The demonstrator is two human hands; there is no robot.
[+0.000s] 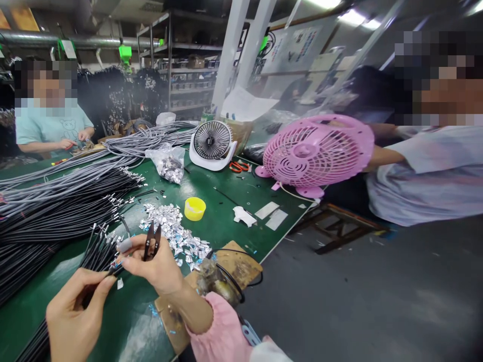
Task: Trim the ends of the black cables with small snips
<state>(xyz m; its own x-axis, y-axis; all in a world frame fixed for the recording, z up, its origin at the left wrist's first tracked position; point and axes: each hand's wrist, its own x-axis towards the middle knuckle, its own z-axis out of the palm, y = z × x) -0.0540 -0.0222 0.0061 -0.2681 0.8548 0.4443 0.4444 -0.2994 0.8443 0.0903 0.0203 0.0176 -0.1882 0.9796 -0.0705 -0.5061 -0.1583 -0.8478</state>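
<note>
My left hand pinches a black cable near its stripped end, thumb against forefinger. My right hand keeps a pair of thread snips tucked in it, blades pointing up. Its thumb and a fingertip in a grey finger cot are at the small coloured wires of that cable end; whether they grip them I cannot tell. Beyond the hands lie bundled black cables with white-tipped ends. Just past my right hand spreads a pile of silvery foil scraps.
A yellow cup, a bag of scraps, a small fan, orange scissors and a pink fan stand on the green table. A fixture on a wooden board sits near my right forearm. Two people sit nearby.
</note>
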